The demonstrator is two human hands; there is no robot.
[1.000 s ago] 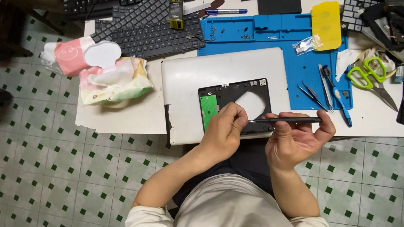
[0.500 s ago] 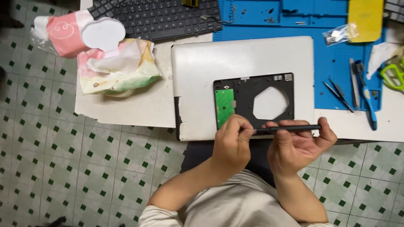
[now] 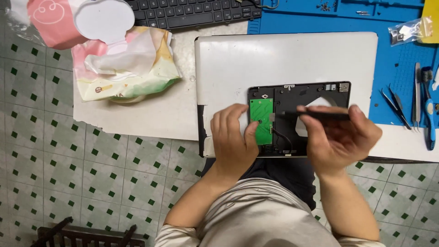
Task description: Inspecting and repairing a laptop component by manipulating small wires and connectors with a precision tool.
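Observation:
A white laptop lies bottom-up on the table, with an open black bay near its front edge. Inside the bay sits a small green circuit board with a thin black cable beside it. My left hand rests on the laptop's front edge, its thumb on the green board. My right hand holds a flat black panel edge-on over the bay, pinched between thumb and fingers.
A black keyboard lies at the back. A blue work mat on the right carries tweezers, a blue-handled tool and a small bag of parts. Wet-wipe packs sit at left. Green tiled floor lies below.
The view has moved closer and lower. My left hand let go of the black panel and dropped onto the green board; my right hand still holds the panel.

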